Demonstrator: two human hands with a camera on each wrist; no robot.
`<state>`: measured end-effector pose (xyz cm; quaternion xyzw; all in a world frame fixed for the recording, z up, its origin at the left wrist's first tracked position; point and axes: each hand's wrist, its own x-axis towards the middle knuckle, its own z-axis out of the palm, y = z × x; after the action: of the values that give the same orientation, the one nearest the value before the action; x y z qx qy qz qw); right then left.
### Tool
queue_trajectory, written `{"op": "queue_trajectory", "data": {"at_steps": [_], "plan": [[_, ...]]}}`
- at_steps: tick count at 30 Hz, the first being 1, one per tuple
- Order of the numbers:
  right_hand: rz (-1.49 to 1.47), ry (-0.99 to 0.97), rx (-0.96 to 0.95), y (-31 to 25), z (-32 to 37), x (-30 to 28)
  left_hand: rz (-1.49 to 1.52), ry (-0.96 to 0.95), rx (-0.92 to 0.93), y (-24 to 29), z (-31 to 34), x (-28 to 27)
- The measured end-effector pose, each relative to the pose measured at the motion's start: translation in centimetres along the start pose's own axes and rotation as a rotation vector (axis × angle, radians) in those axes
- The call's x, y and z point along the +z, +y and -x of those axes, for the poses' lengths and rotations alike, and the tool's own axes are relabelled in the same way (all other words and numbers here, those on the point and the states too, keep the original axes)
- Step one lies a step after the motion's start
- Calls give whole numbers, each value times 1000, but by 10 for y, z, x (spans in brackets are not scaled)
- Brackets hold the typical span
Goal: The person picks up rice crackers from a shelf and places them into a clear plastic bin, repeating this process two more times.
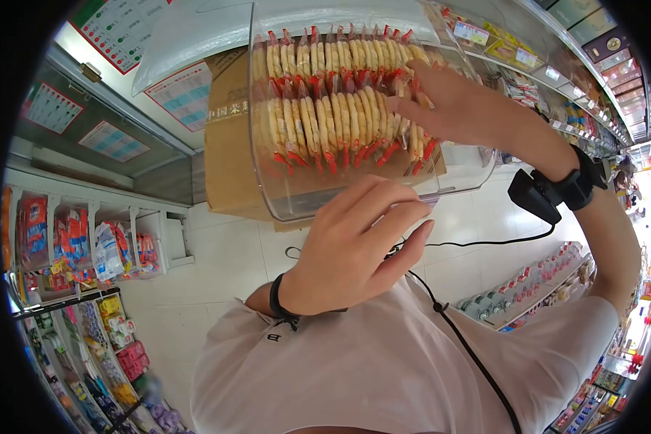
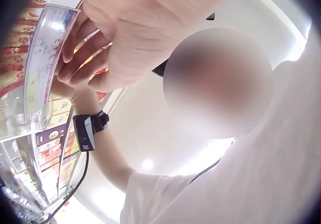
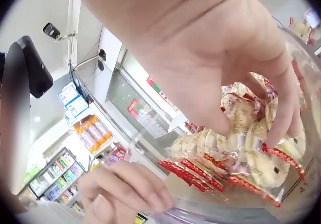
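A clear plastic bin holds two rows of flat, round, pale-yellow biscuits in clear wrappers with red ends, standing on edge. My right hand reaches into the bin at the right end of the rows. In the right wrist view its thumb and fingers curl round a wrapped biscuit, partly hidden by the hand. My left hand is at the bin's near side, fingers loosely bent, fingertips right by the rim. In the left wrist view that hand overlaps a price label on the bin's front.
Under the bin stands a brown cardboard box. Shelves with packaged goods run along the right, and a white rack of bagged items is at the left. A black cable hangs from the right wrist camera.
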<state>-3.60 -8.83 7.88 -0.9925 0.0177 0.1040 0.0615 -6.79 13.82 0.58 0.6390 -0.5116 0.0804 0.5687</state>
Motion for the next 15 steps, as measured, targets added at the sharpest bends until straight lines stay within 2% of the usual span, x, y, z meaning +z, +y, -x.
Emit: {"op": "queue_trajectory", "data": {"at_steps": [3,6,9,12,15], "plan": [[-190,-191,144,-10,7,-17,40,51,9,0,1,2],[-182,-169,120,-12,9,-20,128,164,91,4,-4,-7],[23,227,-110,5,4,9,325,297,271,15,-1,-14],[-7,241,-86,1,8,9,441,446,333,47,1,-18],[74,72,-200,-4,28,-5,485,567,349,62,-4,-11]]}}
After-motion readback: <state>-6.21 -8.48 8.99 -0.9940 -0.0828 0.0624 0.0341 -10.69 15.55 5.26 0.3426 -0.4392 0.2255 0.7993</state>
